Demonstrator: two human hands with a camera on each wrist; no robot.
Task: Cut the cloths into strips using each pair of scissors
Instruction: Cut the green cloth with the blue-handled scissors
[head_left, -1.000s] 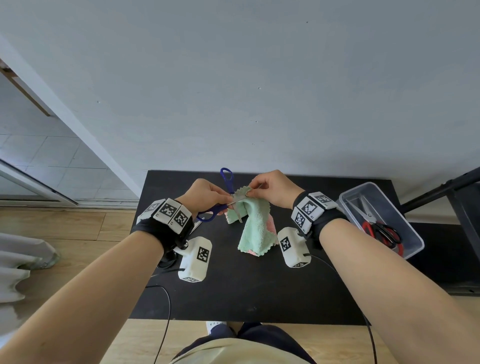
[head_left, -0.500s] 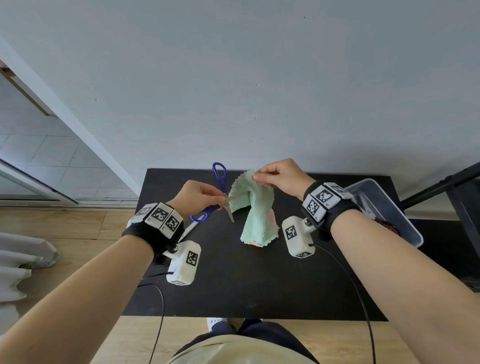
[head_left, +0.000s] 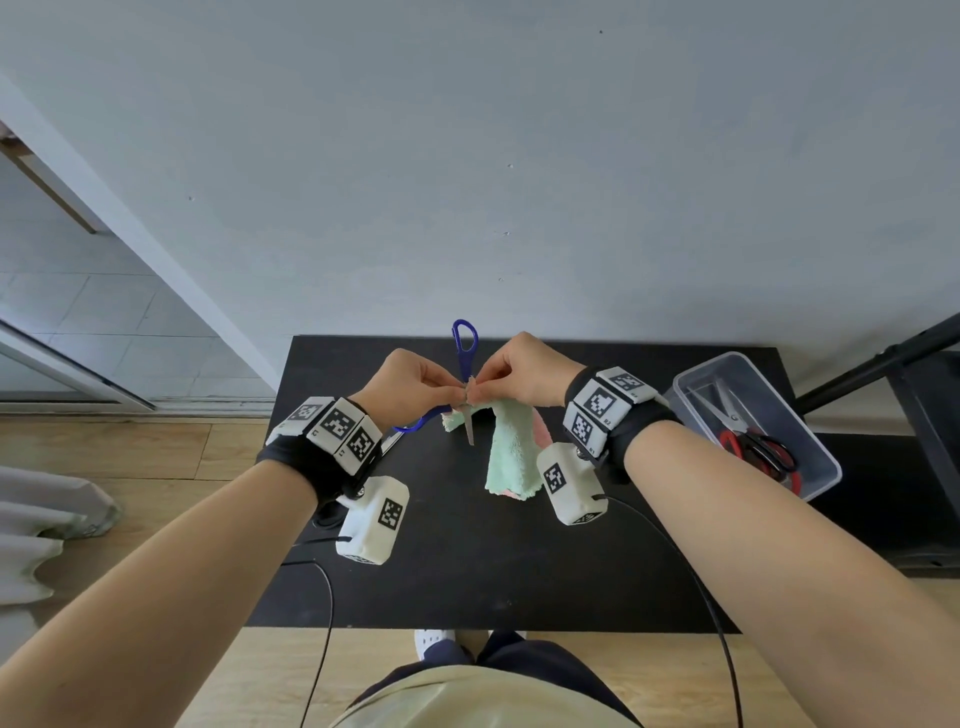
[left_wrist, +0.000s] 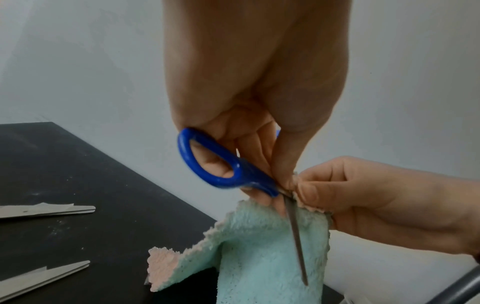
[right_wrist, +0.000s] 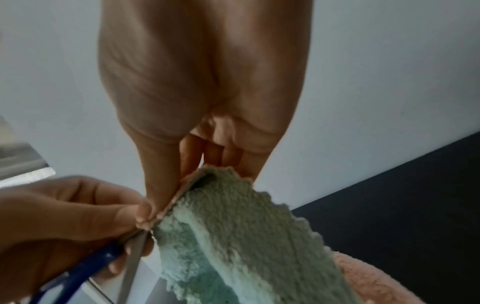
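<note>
Bare forearms; black wristband (head_left: 306, 462) on left wrist, black wristband (head_left: 641, 436) on right. Each band carries white blocks printed with black square markers. White camera pod (head_left: 371, 519) hangs under left wrist, second pod (head_left: 571, 483) under right; thin black cable (head_left: 322, 623) trails from each.

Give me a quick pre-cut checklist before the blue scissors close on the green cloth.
1. Left hand grips the blue scissors: ok.
2. Right hand pinches the green cloth top edge: ok.
3. Cloth lifted, hanging free: ok.
4. Blade lies against the cloth; whether cloth sits between both blades: cannot tell.
5. Fingertips clear of the blade: not ok, right beside it.
6. Red scissors waiting in the plastic bin: ok.
</note>
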